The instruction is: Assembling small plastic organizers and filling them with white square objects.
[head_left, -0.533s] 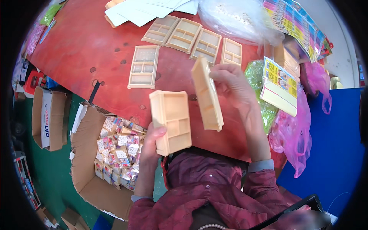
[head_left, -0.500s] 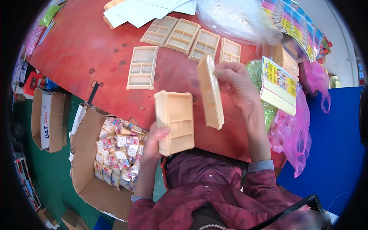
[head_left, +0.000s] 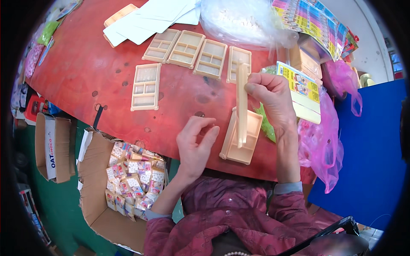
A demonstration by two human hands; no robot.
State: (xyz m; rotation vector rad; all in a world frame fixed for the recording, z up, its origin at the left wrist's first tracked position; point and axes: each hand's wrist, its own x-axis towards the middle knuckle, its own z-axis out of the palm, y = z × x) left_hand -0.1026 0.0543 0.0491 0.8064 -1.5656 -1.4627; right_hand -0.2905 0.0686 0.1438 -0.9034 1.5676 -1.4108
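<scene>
Red and scuffed, our table (head_left: 85,64) runs away from us toward a heap of clear plastic bags, with a green floor below on our left. Nearest us, down by our left elbow, an open cardboard box (head_left: 96,170) holds small printed packets (head_left: 134,179). At the table's near edge our left hand (head_left: 194,147) rests open, fingers loosely curled and gripping nothing, just beside a cream plastic tray (head_left: 250,145) that lies there on the wood. Our right hand (head_left: 271,100) pinches a second cream tray (head_left: 242,102) by its upper end, thumb on one side and fingers on the other, holding it upright on its edge so its lower end stands in the lying tray. We judge these trays light and stiff, thin-walled moulded plastic that could crack or flex if squeezed hard across the middle; the rim and the end walls look like the safest places to take hold, and the smooth surface may slip in a loose pinch. Each is a shallow oblong divided into several compartments, plain cream with no printing. Farther off, five more trays (head_left: 185,49) of the same kind lie face up in a loose row, beyond them white sheets (head_left: 149,19), and to the right colourful printed cards (head_left: 299,83) and pink bags (head_left: 318,141).
</scene>
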